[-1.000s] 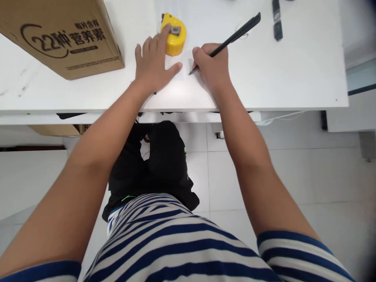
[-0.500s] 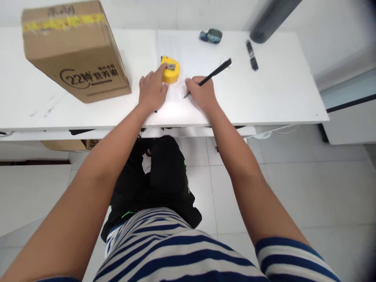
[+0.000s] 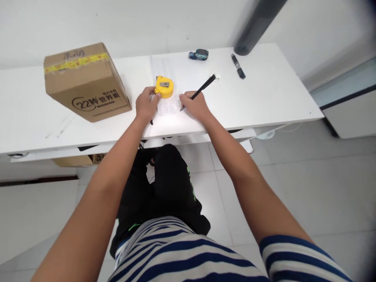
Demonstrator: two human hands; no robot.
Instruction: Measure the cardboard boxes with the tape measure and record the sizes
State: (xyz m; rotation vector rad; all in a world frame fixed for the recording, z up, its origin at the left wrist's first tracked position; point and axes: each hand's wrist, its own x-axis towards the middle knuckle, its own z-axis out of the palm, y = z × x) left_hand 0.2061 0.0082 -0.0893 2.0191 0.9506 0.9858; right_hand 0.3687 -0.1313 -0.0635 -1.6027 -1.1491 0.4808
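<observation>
White desk [image 3: 264,98] vs. white wall, tiled floor. 1 cardboard box [image 3: 85,82], 1 yellow tape measure [image 3: 164,87], 1 paper sheet [image 3: 168,105]. Left hand [image 3: 146,105], fingers curled, touches tape; right hand [image 3: 194,105] pinches 1 black pen [image 3: 202,88], tip on sheet.

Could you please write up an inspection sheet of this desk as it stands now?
Surface: white desk, faint scuffs at left.
Job's things: yellow tape measure; thin black pen; white paper sheet under both.
Clutter: brown cardboard box; small blue toy car; black marker; dark grey cylinder.
Hands: left hand touching tape measure; right hand gripping pen, tip on paper.
Cables: white cable under desk edge.
Surroundings: white wall, tiled floor.
</observation>
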